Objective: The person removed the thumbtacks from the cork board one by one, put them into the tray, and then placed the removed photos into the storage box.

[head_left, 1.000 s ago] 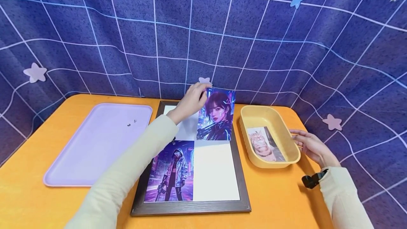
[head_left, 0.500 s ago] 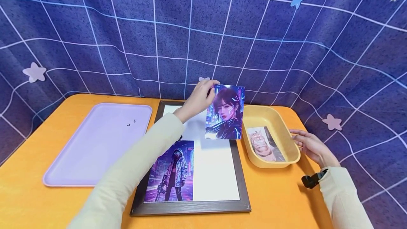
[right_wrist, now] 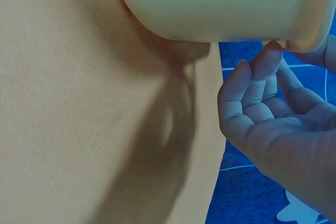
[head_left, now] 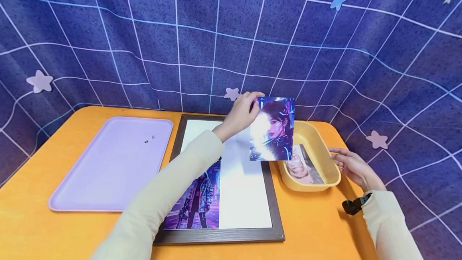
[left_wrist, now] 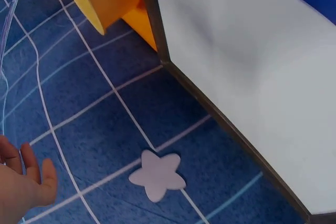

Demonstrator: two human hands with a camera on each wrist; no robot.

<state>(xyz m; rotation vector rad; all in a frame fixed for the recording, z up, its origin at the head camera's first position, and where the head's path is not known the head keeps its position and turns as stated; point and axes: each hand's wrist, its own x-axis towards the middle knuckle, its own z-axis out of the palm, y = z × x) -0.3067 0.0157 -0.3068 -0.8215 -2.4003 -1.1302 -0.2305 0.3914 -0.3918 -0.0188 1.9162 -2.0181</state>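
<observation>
My left hand [head_left: 242, 113] pinches a picture print [head_left: 276, 131] by its upper left corner, in the head view. The print shows a dark-haired figure in neon colours, with bright glare on its left half. It hangs above the right edge of a dark frame [head_left: 216, 235] and covers part of the yellow bin [head_left: 285, 179]. My right hand [head_left: 355, 169] is at the bin's right side. In the right wrist view, its loosely bent fingers [right_wrist: 268, 59] touch the bin's rim. In the left wrist view, part of the left hand [left_wrist: 29, 182] shows at the lower left.
A picture of a hooded figure [head_left: 196, 208] lies at the frame's lower left, on a white backing [head_left: 245, 200]. A cat photo [head_left: 299, 169] lies in the bin. A lilac tray [head_left: 104, 171] with small metal pieces [head_left: 146, 141] stands left. A blue curtain [head_left: 202, 43] hangs behind.
My left hand has carried the picture print to the right, from over the frame's upper right part to partly over the yellow bin. The right hand stays at the bin.
</observation>
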